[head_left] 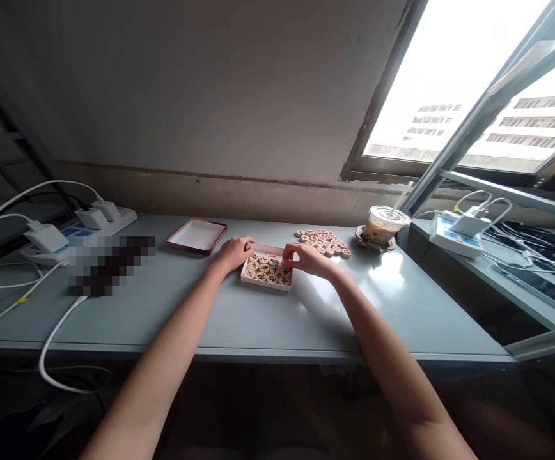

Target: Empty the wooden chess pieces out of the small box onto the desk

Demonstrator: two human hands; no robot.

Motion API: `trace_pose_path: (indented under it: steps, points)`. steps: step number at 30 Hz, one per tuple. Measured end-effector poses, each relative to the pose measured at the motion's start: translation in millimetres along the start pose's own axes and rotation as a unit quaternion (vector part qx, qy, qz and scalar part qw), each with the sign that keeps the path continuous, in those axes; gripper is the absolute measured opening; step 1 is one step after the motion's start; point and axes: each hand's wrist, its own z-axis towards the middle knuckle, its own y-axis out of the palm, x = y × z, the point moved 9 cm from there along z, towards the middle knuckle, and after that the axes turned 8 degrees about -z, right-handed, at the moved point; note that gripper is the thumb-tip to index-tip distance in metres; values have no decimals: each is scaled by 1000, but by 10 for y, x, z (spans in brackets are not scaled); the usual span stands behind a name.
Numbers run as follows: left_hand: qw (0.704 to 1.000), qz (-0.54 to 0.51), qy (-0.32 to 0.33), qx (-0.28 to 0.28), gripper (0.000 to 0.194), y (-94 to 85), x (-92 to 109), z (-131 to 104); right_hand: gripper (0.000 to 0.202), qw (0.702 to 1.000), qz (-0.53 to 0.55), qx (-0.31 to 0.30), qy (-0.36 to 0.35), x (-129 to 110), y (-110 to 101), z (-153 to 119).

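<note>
An open shallow box [266, 286] lies on the desk in front of me, with round wooden Chinese chess pieces [261, 267] in rows inside, black characters facing up. My left hand [233, 253] grips the box's back left corner, thumb and fingers at its wall. At the back right of the box, my right hand [306, 259] is pinched downward on a Chinese chess piece, mostly hidden by the fingers. More loose pieces [323, 241], many with red characters, lie in a flat cluster behind my right hand. The box lid [197, 235] rests inside-up to the left.
A plastic drink cup [385, 225] with a straw stands in a holder at the back right. Power strips with chargers [95, 220] and white cables [47, 348] occupy the left; another power strip [457, 233] is on the right. A pixelated dark object [114, 265] lies left on the desk [239, 326].
</note>
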Motion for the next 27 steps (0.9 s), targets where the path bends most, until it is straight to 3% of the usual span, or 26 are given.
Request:
trace_pose_path:
  steps: [5, 8, 10, 12, 17, 27]
  points:
    - [1000, -19, -4, -14, 36, 16, 21, -13, 24, 993, 71, 88, 28, 190, -168, 162]
    - [999, -31, -12, -17, 36, 9, 24, -26, 25, 982, -60, 147, 101, 432, -205, 192]
    - [999, -32, -14, -18, 36, 10, 22, -29, 25, 960, -186, 175, 113, 485, -202, 158]
    - [999, -30, -14, -19, 36, 19, 16, -27, 26, 949, -252, 171, 84, 465, -132, 127]
    - [999, -30, -9, -17, 34, 49, -5, -15, 35, 960, -254, 115, 18, 404, 50, 112]
    - [999, -18, -10, -25, 35, 63, -2, -20, 31, 947, -274, 137, 100, 604, -52, 54]
